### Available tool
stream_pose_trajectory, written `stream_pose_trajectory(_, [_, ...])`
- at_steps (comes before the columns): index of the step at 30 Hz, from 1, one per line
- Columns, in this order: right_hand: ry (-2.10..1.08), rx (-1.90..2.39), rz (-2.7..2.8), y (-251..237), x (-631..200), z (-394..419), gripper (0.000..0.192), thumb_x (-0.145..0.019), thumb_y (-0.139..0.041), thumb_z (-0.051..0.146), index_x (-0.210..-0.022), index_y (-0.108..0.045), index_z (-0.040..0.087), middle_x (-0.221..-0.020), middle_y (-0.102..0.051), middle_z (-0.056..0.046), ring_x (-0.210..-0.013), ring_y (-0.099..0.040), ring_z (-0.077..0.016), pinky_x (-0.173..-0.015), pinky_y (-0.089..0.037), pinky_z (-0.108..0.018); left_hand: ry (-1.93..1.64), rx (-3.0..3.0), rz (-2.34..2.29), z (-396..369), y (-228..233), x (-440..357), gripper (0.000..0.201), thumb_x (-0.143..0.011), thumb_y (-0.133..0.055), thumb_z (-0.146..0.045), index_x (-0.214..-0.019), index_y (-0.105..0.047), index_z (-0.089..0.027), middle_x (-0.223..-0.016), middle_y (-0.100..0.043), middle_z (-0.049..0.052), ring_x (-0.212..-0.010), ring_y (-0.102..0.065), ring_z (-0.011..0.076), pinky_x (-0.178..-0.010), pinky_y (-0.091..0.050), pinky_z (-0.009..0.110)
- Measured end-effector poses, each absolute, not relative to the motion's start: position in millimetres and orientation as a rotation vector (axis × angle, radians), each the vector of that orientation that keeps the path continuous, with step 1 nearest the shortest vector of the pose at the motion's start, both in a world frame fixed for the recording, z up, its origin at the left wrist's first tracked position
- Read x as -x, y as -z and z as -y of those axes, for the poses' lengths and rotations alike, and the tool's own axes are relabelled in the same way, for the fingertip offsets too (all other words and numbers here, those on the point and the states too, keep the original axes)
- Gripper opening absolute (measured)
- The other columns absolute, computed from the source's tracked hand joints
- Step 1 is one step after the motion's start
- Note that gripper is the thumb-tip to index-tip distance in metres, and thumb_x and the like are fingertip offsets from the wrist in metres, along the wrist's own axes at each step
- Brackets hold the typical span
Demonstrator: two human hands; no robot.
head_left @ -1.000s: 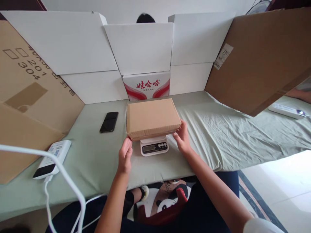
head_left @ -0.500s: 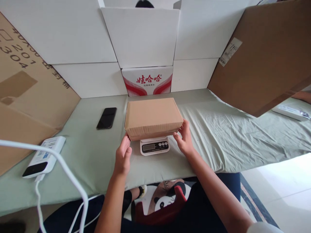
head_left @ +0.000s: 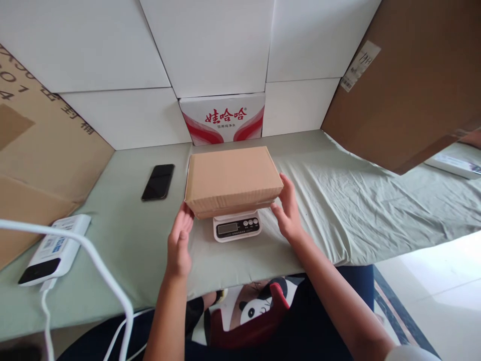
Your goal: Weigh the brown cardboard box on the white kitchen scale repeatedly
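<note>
A closed brown cardboard box (head_left: 231,178) lies flat on a small white digital scale (head_left: 236,228), whose display and buttons show below the box's front edge. My left hand (head_left: 179,240) is at the box's front left corner, fingers apart, fingertips touching it. At the front right corner my right hand (head_left: 288,210) rests its fingers against the box's side. Neither hand grips the box.
A black phone (head_left: 158,181) lies left of the box on the pale green cloth (head_left: 356,200). A white power bank (head_left: 52,250) with a white cable (head_left: 105,271) sits at the near left. White boxes, one red-printed (head_left: 222,119), and brown cardboard sheets (head_left: 413,80) wall the table.
The view has tilted down and drawn closer. My left hand has opened a little and slid to the box's left corner; the right hand stays at the right side. The box has not moved off the scale.
</note>
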State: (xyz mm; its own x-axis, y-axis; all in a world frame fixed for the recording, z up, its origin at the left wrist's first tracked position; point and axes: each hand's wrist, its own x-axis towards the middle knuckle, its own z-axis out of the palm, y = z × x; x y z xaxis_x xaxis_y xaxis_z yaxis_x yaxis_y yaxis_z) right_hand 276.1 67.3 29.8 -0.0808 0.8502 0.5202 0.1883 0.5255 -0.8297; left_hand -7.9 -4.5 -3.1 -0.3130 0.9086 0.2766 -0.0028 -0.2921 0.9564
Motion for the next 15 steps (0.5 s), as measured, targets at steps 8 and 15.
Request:
stream_pose_trajectory(8, [-0.786, 0.879, 1.655, -32.8, -273.1, -67.9, 0.082, -0.094, -0.053, 0.065, -0.161, -0.022, 0.031, -0.162, -0.040, -0.013, -0.143, -0.048, -0.0337, -0.117, -0.047, -0.055, -1.638, -1.247, -1.278, 10.6, 6.4, 2.7, 0.081, -0.089, -0.056, -0.069, -0.149, -0.055, -0.015, -0.153, -0.056, 0.020, -0.149, -0.043, 0.0381, -0.125, -0.031, 0.056])
stream_pose_trajectory(15, [-0.789, 0.912, 1.624, -32.6, -273.7, -65.1, 0.084, -0.093, -0.053, 0.068, -0.162, -0.018, 0.034, -0.167, -0.033, -0.012, -0.150, -0.042, -0.0358, -0.122, -0.040, -0.061, -1.634, -1.241, -1.289, 9.2, 5.2, 2.2, 0.082, -0.088, -0.056, -0.069, -0.149, -0.055, -0.015, -0.155, -0.054, 0.019, -0.151, -0.041, 0.0373, -0.126, -0.030, 0.054])
